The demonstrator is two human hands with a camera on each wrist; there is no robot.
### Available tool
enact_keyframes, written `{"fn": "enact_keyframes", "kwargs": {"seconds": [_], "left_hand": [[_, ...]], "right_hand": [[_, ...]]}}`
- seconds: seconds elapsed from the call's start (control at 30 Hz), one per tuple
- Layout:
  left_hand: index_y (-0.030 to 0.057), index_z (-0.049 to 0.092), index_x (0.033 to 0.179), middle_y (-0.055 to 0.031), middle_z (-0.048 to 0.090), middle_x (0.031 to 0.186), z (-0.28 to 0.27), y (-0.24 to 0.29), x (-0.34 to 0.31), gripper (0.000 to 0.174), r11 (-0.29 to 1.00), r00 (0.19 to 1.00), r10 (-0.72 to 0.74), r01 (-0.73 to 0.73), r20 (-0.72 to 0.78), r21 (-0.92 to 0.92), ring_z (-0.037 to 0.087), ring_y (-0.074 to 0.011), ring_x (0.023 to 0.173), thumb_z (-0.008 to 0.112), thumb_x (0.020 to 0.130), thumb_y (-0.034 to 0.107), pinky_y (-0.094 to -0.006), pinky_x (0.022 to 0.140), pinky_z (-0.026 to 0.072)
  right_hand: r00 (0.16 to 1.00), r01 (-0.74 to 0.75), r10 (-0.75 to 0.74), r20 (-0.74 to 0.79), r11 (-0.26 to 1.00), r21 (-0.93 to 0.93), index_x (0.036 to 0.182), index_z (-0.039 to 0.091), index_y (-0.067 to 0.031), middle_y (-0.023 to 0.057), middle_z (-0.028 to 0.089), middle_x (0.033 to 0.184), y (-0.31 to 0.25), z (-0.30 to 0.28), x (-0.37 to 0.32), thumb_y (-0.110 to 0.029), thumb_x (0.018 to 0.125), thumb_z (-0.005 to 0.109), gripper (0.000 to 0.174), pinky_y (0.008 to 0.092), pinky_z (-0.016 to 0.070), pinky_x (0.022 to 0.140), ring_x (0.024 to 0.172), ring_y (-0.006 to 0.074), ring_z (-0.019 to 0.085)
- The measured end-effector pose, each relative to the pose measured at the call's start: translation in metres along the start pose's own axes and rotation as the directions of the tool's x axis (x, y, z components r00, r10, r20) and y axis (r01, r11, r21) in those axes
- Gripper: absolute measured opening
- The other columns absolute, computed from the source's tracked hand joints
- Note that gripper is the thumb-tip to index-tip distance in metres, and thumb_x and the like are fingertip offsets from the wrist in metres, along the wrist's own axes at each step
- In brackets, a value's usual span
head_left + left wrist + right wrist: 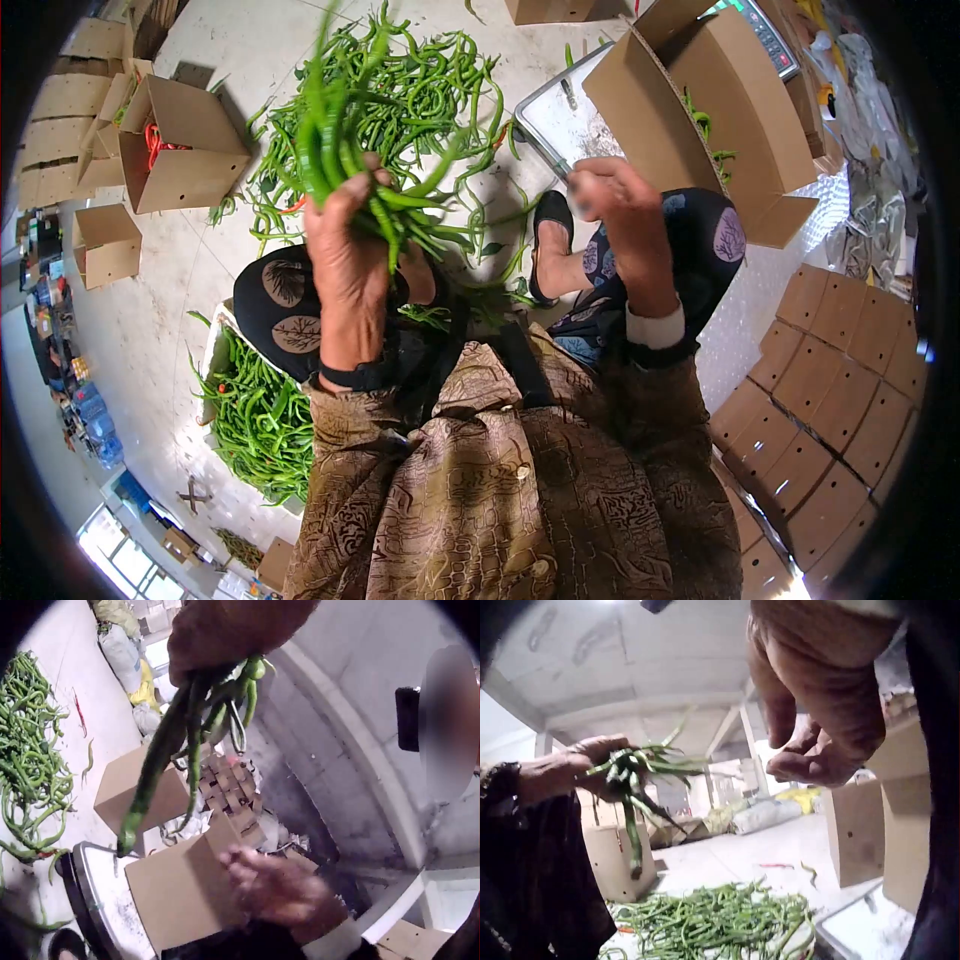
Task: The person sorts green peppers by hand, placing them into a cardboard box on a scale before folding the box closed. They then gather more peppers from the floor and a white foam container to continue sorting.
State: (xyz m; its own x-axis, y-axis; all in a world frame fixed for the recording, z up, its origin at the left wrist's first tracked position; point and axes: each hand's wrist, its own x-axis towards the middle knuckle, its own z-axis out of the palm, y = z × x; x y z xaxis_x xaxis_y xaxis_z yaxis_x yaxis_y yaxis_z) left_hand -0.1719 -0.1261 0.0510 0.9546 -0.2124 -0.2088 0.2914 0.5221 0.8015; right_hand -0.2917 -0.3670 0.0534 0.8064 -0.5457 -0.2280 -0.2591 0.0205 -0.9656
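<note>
My left hand (348, 235) grips a bunch of long green peppers (335, 150), fingers curled round it, above the floor pile (430, 85). In the left wrist view, peppers (196, 727) hang below that hand (232, 630). The right hand (625, 215) is raised beside the scale (570, 115) and the open carton (650, 100), its fingers curled with nothing seen in them. The right wrist view shows the right hand's (821, 697) bent fingers at the top, and the left hand (592, 761) with the bunch (634, 776) across from it.
A white crate of green peppers (260, 420) stands by my left knee. At the left is a carton (195, 140) with red peppers inside. Flattened or closed cartons (830, 390) cover the right side. Plastic bags (870, 150) lie at the upper right. Some peppers sit inside the open carton.
</note>
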Motion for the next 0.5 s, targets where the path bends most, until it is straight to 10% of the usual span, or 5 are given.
{"fn": "enact_keyframes", "kwargs": {"seconds": [0.17,0.3,0.5], "left_hand": [[-0.0053,0.057,0.113,-0.0113,0.064,0.101,-0.013,0.007,0.002,0.031,0.999,0.981,0.046,-0.049,-0.188,-0.013,0.061,-0.0199,0.089,0.061,0.085,0.005,-0.0335,0.08,0.0523],[-0.007,0.056,0.112,-0.0115,0.064,0.099,-0.014,0.001,0.008,0.032,0.999,0.969,0.004,0.006,-0.246,0.039,0.061,-0.0196,0.088,0.06,0.084,0.007,-0.0326,0.079,0.0518],[-0.0068,0.056,0.107,-0.0119,0.061,0.092,-0.013,-0.009,0.017,0.027,0.988,0.938,-0.153,0.137,-0.312,-0.072,0.061,-0.0212,0.08,0.06,0.082,0.005,-0.0411,0.085,0.0551]], "right_hand": [[0.96,-0.241,0.272,0.068,0.924,-0.296,0.102,0.067,-0.0049,0.0164,0.07,0.097,0.161,0.041,0.055,-0.019,0.085,0.064,0.023,0.0381,0.0538,0.072,0.087,0.0297,0.068],[0.905,-0.207,0.424,0.04,0.52,-0.829,0.107,0.067,-0.0094,0.02,0.066,0.112,0.195,0.089,0.061,-0.012,0.08,0.063,0.028,0.0487,0.0499,0.088,0.104,0.0397,0.063],[0.875,0.464,0.037,0.483,0.225,-0.857,0.095,0.067,-0.0082,0.0126,0.059,0.102,0.3,0.102,0.076,-0.009,0.077,0.061,0.019,0.0432,0.0407,0.087,0.101,0.0302,0.053]]}}
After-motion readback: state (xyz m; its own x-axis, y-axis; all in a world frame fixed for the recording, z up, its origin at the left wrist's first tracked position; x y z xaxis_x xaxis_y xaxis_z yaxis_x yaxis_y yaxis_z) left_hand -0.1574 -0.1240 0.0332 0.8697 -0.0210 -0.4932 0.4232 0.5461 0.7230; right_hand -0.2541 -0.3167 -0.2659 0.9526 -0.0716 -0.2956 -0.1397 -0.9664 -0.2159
